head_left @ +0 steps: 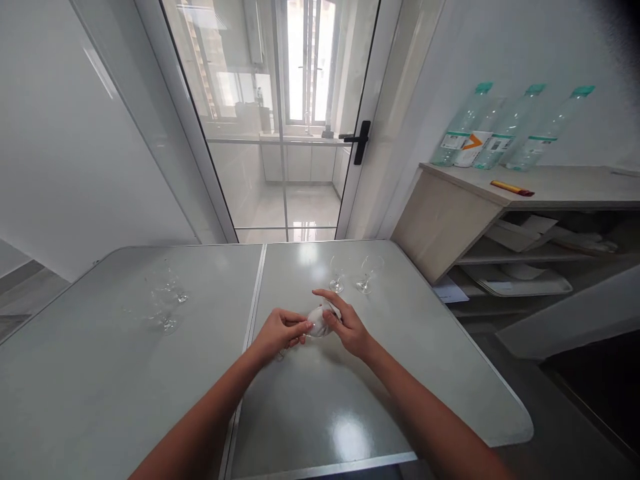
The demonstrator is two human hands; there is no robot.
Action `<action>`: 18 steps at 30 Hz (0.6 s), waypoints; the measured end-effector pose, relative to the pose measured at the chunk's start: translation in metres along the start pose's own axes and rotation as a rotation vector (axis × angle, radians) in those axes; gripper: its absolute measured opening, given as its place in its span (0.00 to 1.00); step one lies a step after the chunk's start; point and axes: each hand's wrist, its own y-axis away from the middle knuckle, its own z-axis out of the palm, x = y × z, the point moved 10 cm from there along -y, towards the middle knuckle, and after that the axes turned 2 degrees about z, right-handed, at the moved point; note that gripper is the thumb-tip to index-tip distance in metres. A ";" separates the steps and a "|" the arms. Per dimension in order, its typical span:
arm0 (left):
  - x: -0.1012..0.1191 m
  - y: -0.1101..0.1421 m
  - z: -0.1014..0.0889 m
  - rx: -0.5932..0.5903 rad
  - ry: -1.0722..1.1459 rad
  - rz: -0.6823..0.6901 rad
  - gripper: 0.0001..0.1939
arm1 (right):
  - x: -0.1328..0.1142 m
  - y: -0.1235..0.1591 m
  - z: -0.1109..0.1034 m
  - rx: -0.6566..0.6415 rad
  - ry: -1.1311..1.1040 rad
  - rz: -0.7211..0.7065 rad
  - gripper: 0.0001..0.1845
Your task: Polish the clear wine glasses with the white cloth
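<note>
Above the middle of the table, my left hand (283,331) is closed with its fingertips around a clear stemmed glass. Part of the glass's foot (281,356) shows below that hand; most of the bowl is hidden. A white cloth (319,321) covers the bowl, and my right hand (348,327) presses it there, thumb bent over it and index finger stretched out. Just beyond my right hand stand two more stemmed glasses, one on the left (337,285) and one on the right (365,285).
Several clear glasses (167,323) stand on the left part of the grey table (200,393). A metal seam (254,293) divides the tabletop. To the right, a wooden shelf unit (450,213) carries plastic bottles (535,143) and a yellow-red packet (512,188). Behind is a glass door (310,160).
</note>
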 end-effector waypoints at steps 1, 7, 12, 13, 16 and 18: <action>-0.005 0.000 0.007 -0.095 0.103 -0.073 0.26 | -0.011 0.002 0.004 -0.060 0.069 -0.110 0.23; 0.018 0.005 -0.035 0.103 -0.169 0.269 0.20 | -0.036 0.008 0.030 -0.192 0.245 -0.338 0.17; 0.049 0.029 -0.022 0.245 -0.790 0.736 0.19 | 0.026 -0.002 0.017 0.100 -0.238 0.327 0.19; 0.047 0.027 -0.018 0.241 -0.794 0.714 0.18 | 0.035 0.000 0.020 0.104 -0.332 0.405 0.21; 0.027 0.010 -0.024 0.268 -0.457 0.399 0.18 | 0.037 -0.001 0.015 0.119 -0.369 0.383 0.21; -0.001 -0.001 -0.017 0.175 -0.088 0.097 0.21 | 0.023 -0.003 0.006 0.126 -0.220 0.242 0.20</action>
